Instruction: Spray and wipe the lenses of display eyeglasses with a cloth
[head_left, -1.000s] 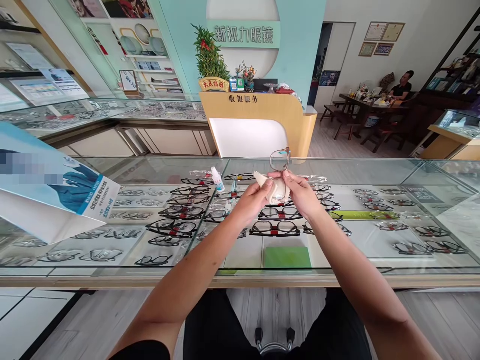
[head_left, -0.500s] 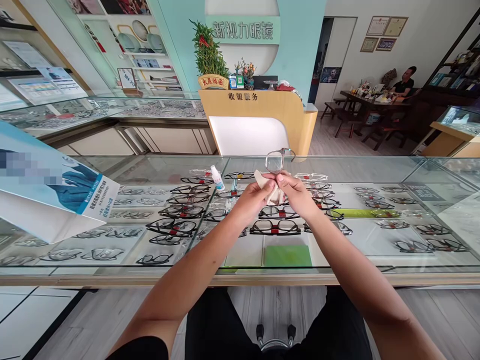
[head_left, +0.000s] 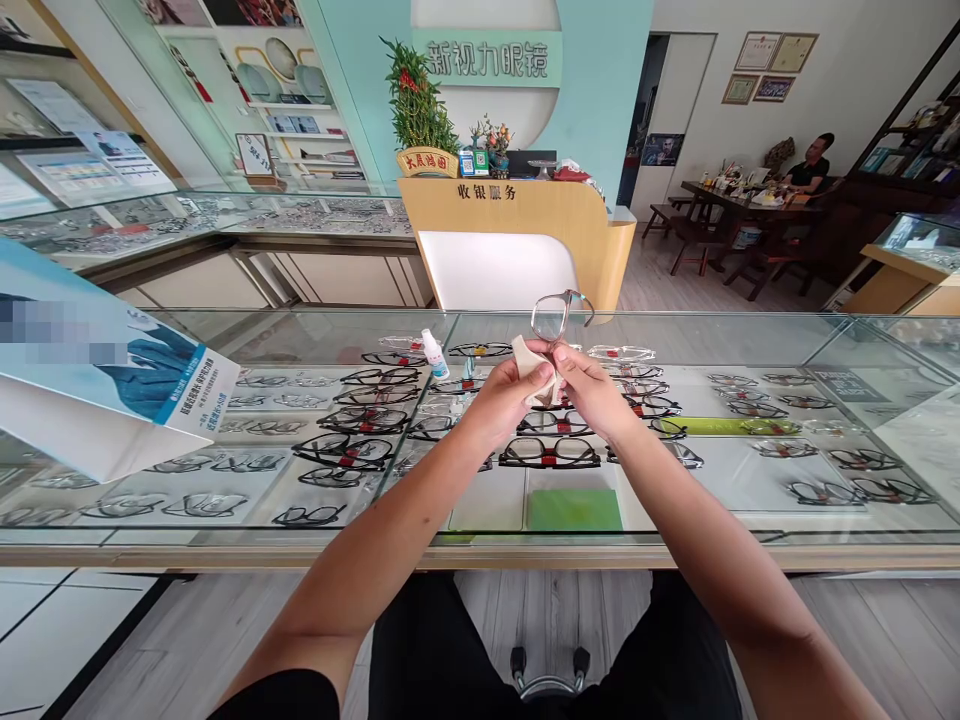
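Note:
Above the glass counter, my two hands meet around a pair of eyeglasses (head_left: pixel 550 317) held on end, one lens up and a temple arm jutting to the right. My left hand (head_left: pixel 513 392) is closed on a cream cleaning cloth (head_left: pixel 528 360), which wraps the lower part of the glasses. The fingers of my right hand (head_left: pixel 589 388) pinch the frame near its middle. The lower lens is hidden by the cloth and fingers. A small white spray bottle (head_left: pixel 434 355) stands on the glass to the left of my hands.
Rows of eyeglasses (head_left: pixel 550 453) lie inside the glass display counter (head_left: pixel 262 535). A large folded card sign (head_left: pixel 105 370) stands at the left. Beyond is a wooden cashier desk (head_left: pixel 517 215) with a plant. A person (head_left: pixel 810 172) sits at a table at the back right.
The eyeglasses have tilted and shifted slightly, with the upper lens a little higher. The cloth has moved a bit against the frame. Both hands keep their hold.

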